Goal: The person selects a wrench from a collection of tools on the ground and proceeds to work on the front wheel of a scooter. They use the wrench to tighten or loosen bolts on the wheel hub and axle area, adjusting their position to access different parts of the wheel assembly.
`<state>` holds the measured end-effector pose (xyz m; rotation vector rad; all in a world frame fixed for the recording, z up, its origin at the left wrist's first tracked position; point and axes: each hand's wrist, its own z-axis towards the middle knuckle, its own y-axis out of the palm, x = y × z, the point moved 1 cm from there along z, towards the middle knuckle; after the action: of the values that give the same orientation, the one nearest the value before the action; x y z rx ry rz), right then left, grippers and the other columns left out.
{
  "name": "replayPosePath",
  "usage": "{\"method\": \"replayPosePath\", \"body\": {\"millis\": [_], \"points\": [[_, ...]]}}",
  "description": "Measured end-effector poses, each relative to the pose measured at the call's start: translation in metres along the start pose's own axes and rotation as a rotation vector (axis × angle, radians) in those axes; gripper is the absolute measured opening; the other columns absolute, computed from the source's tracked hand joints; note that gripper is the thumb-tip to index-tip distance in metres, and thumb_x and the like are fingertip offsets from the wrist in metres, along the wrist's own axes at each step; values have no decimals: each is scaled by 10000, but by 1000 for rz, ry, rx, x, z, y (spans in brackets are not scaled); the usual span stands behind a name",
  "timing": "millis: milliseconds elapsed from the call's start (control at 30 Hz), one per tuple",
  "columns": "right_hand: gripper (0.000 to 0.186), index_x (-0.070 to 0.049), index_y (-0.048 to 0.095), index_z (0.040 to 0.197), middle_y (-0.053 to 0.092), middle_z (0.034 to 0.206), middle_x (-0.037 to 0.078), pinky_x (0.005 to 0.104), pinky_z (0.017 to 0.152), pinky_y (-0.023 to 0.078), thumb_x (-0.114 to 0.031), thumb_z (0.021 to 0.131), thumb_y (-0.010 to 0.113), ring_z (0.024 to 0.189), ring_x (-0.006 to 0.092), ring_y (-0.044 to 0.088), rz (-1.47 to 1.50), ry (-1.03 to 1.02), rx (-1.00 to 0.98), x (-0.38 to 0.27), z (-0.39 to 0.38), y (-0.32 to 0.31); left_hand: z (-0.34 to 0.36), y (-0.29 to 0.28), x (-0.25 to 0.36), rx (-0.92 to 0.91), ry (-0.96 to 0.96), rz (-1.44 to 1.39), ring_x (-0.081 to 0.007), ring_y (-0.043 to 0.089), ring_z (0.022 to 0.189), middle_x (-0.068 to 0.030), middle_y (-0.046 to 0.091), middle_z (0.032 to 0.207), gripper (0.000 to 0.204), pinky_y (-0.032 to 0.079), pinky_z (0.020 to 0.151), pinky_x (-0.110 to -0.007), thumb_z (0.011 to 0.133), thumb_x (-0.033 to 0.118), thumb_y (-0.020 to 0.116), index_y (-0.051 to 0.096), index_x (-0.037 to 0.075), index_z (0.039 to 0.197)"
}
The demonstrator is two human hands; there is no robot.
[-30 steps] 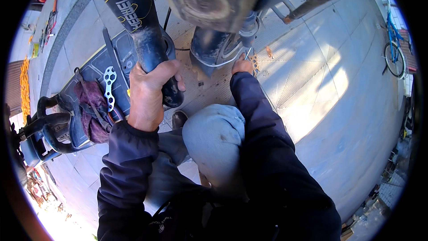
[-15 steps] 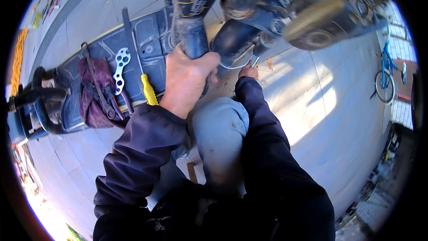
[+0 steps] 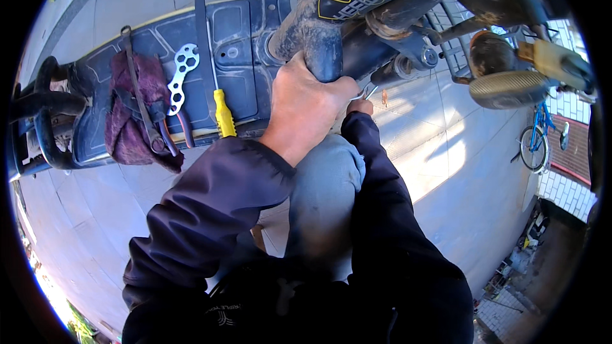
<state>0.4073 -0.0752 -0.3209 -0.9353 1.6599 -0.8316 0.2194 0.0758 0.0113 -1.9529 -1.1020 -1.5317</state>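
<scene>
My left hand (image 3: 306,103) is closed round a thick, dusty black tube (image 3: 323,51) of a scooter frame. Just right of it, my right hand (image 3: 361,107) is closed on a thin shiny metal tool (image 3: 368,92); its kind I cannot make out, as most of it is hidden. A black cylinder with a bolted end (image 3: 408,67) sits just above that hand. To the left lies the scooter's deck (image 3: 236,44), bearing a yellow-handled screwdriver (image 3: 224,114), a flat silver multi-hole spanner (image 3: 183,76) and a long dark flat bar (image 3: 204,32).
On the deck a purple rag (image 3: 121,114) lies under a dark wrench (image 3: 137,89). Black bent tubes (image 3: 48,105) stand at the deck's left end. A gold-and-brown scooter part (image 3: 510,89) juts out upper right. Beyond it a blue bicycle (image 3: 535,140) stands by a wall.
The scooter frame and its upper right part appear shifted to the right, with my left hand still on the tube. My hands look closer together, and less of the shiny tool shows.
</scene>
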Motion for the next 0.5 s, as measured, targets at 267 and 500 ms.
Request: {"method": "replayPosePath", "body": {"millis": [267, 500], "points": [[601, 60, 690, 857, 651, 838, 298, 513, 775, 474, -469, 963, 425, 879, 462, 622, -50, -29, 29, 8, 22, 2, -1, 3, 18, -9, -95, 12, -189, 669, 676, -150, 687, 737, 274, 512, 704, -295, 678, 100, 673, 609, -70, 884], [576, 53, 688, 806, 651, 822, 294, 507, 743, 481, -447, 965, 449, 846, 450, 630, -26, 22, 45, 15, 13, 15, -4, -4, 16, -33, -95, 40, -260, 691, 743, -205, 680, 766, 306, 516, 732, -316, 673, 132, 676, 597, -91, 867]]}}
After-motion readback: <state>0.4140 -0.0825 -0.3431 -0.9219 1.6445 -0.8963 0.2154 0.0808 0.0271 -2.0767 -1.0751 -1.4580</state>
